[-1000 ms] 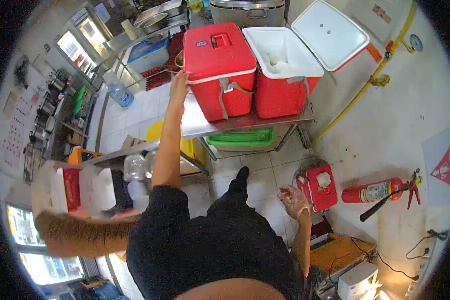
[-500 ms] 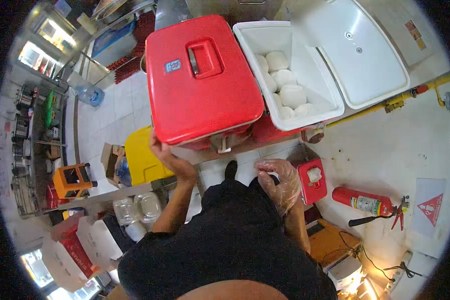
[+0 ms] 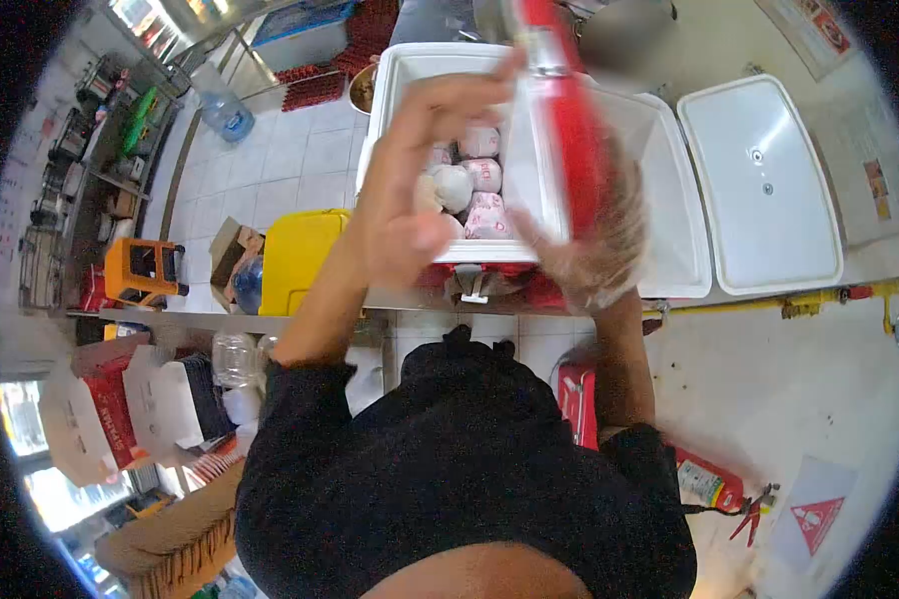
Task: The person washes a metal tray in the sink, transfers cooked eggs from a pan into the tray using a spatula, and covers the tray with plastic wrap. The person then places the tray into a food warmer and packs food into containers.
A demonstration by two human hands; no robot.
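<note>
The red-and-white cooler lid [image 3: 579,150] is raised on edge above the open cooler [image 3: 385,80], smeared by motion. My right hand [image 3: 604,255], in a clear plastic glove, is closed around the near end of this lid. Over the cooler's left side, my bare left hand [image 3: 410,200] has its fingers stretched toward the lid's far part; whether the fingertips touch it I cannot tell. Inside the cooler lie several round bundles in printed wrapping [image 3: 484,175] and a plain white one [image 3: 452,188]. My left hand hides part of them.
A second open cooler [image 3: 669,270] stands to the right, its inside partly hidden. Its white lid [image 3: 759,180] lies beyond. A yellow bin [image 3: 305,260] and an orange stool [image 3: 142,272] are at left. A fire extinguisher [image 3: 709,479] is at lower right.
The left cooler's lid has come off and is upright in my right hand, uncovering the wrapped bundles. Both hands have moved up over the cooler. My view has shifted.
</note>
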